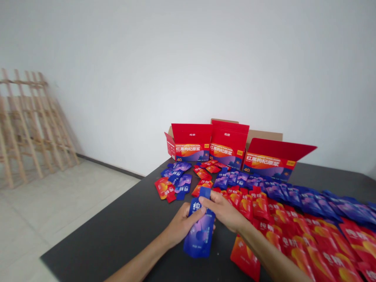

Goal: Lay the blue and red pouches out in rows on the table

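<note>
Two hands are holding one blue pouch [199, 231] above the near edge of the black table [117, 231]. The left hand [183, 223] is gripping the pouch from the left side, with the fingers closed around its upper half. The right hand [225, 209] is gripping it from the right, and its fingers are pinching the top part near the blue cap. The pouch is standing almost upright, a little tilted, and its lower end is hanging just over the table top.

Many red pouches [293, 231] are lying in overlapping rows to the right of the hands, and one red pouch [245, 258] is lying just beside the right forearm. Behind them, a row of blue pouches [293, 194] is running toward the right edge. A small mixed group of red and blue pouches [174, 184] is lying farther from the hands, on the left.

Three open red boxes [227, 149] are standing at the far side of the table, near the white wall [188, 58]. A wooden rack [32, 121] is leaning against the wall on the left, well apart from the table.
</note>
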Demonstrator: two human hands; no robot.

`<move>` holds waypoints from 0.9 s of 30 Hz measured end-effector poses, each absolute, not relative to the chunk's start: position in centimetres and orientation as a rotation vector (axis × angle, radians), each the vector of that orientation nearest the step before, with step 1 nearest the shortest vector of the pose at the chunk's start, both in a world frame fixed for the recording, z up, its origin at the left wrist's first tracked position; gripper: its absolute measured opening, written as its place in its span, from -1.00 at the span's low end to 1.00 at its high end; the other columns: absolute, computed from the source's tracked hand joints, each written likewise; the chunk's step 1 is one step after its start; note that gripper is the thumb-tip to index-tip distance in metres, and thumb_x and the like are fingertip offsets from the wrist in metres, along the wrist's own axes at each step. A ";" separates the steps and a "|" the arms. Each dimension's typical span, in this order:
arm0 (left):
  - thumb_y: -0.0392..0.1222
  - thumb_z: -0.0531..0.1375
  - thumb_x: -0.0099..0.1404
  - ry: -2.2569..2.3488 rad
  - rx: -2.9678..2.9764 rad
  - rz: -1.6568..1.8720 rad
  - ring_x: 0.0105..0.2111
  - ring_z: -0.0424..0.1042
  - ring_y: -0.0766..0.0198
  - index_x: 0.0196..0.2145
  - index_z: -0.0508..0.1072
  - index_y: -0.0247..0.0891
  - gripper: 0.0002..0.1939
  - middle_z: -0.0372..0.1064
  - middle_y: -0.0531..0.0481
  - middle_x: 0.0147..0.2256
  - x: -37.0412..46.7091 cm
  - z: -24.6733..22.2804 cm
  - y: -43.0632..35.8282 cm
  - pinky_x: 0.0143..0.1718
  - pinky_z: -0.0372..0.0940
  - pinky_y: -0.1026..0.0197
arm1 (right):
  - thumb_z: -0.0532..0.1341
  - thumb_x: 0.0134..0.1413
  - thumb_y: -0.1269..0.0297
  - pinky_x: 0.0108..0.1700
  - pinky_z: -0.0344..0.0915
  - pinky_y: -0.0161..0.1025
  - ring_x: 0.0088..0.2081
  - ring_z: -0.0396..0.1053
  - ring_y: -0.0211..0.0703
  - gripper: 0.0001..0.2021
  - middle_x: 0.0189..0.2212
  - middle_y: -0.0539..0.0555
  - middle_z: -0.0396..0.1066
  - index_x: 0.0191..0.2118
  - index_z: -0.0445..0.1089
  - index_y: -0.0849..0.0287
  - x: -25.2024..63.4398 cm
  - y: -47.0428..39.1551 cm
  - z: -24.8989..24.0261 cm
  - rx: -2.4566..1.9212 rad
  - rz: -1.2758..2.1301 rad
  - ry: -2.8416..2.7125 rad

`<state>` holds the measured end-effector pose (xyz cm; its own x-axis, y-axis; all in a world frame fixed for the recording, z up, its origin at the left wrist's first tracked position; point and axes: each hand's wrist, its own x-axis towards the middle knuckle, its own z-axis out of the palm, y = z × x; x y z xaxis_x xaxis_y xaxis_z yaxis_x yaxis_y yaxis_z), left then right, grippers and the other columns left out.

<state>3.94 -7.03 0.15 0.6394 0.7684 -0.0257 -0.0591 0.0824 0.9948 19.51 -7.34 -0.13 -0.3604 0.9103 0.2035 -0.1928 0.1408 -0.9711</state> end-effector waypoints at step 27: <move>0.05 0.29 0.08 0.974 1.445 0.874 -0.16 0.47 0.16 -0.13 0.41 -0.25 -0.55 0.51 0.00 -0.18 4.3 0.3 -6.3 -0.18 0.42 0.22 | 0.43 -0.22 -0.03 -0.20 0.27 -0.32 -0.33 0.30 -0.19 -0.51 -0.34 0.02 0.34 -0.26 0.37 0.23 20.7 -8.0 1.6 -0.686 1.327 -1.137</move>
